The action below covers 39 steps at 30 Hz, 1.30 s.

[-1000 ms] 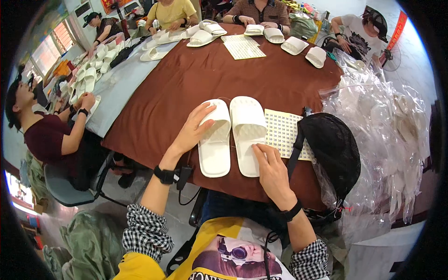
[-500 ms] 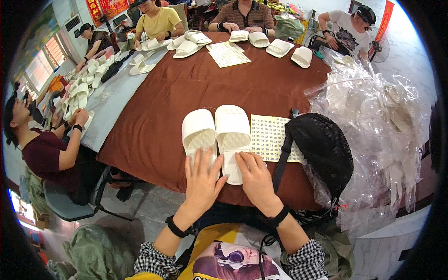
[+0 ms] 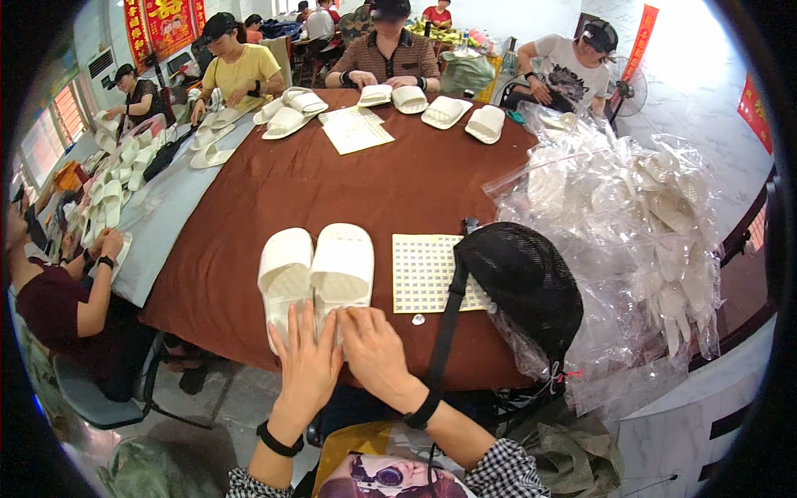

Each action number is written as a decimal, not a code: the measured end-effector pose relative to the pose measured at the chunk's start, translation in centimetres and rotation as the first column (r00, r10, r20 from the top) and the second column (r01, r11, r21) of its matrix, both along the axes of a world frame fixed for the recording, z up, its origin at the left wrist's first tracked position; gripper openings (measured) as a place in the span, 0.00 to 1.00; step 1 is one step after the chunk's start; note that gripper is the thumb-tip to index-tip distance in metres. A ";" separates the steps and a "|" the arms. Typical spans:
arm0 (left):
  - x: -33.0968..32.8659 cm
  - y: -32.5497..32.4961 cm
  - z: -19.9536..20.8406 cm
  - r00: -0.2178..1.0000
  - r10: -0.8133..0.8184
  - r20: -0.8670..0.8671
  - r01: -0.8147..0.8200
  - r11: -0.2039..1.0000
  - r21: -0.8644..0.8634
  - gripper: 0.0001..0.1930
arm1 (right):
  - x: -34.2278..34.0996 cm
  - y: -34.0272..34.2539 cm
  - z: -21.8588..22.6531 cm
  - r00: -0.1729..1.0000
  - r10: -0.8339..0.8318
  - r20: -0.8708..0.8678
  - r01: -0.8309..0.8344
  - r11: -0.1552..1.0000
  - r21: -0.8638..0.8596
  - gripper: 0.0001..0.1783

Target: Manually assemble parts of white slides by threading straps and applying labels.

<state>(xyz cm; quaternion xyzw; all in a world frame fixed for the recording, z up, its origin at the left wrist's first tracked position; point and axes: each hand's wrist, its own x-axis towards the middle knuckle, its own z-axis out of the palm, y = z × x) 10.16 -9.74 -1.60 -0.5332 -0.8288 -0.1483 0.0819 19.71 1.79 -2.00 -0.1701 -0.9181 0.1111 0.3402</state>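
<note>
A pair of white slide slippers lies before me on the brown cloth, toes pointing away. My left hand (image 3: 305, 357) is open, its fingers spread over the heel part of the left slipper (image 3: 285, 259) and the gap between the pair. Close beside it, my right hand (image 3: 374, 349) rests on the heel part of the right slipper (image 3: 343, 257). Its fingers are bent and drawn together, with the fingertips down on the footbed; whatever they may pinch is hidden. A printed sticker sheet (image 3: 415, 278) lies right of the slippers, with a small round whitish piece (image 3: 418, 319) below it.
A black mesh cap (image 3: 527, 286) with a strap overlaps the sheet. Clear plastic bags (image 3: 639, 224) pile up at the right. More white slippers (image 3: 484, 124) and pale sheets (image 3: 355, 133) lie along the far edge. Several people sit around, handling slippers at the left.
The view has shifted, so the table appears further left and lower. My right hand has turned inward, its fingers bunching nearer my left hand. The left hand stays on the slippers.
</note>
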 end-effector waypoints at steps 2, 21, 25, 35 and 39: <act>0.6 0.5 -0.8 0.997 -0.007 0.072 0.006 1.000 0.022 0.30 | 0.1 0.0 -0.1 1.000 -0.002 0.007 0.002 1.000 0.002 0.28; 1.3 3.7 -2.6 0.994 0.100 0.054 -0.110 0.970 0.218 0.39 | 2.9 3.4 -0.2 0.935 0.074 -0.347 -0.322 0.589 -0.741 0.12; -1.6 1.3 -0.4 0.986 0.158 -0.046 -0.150 0.979 0.141 0.35 | 2.9 2.9 1.1 0.954 0.166 -0.250 -0.290 0.724 -0.626 0.12; -14.7 -3.8 1.0 0.997 0.071 -0.030 -0.071 0.997 -0.001 0.28 | 3.0 3.0 1.5 0.969 0.176 -0.174 -0.246 0.770 -0.589 0.11; -21.3 -4.8 0.9 0.986 0.159 -0.046 -0.163 0.979 -0.121 0.28 | 3.1 3.0 1.4 0.970 0.180 -0.161 -0.240 0.783 -0.574 0.11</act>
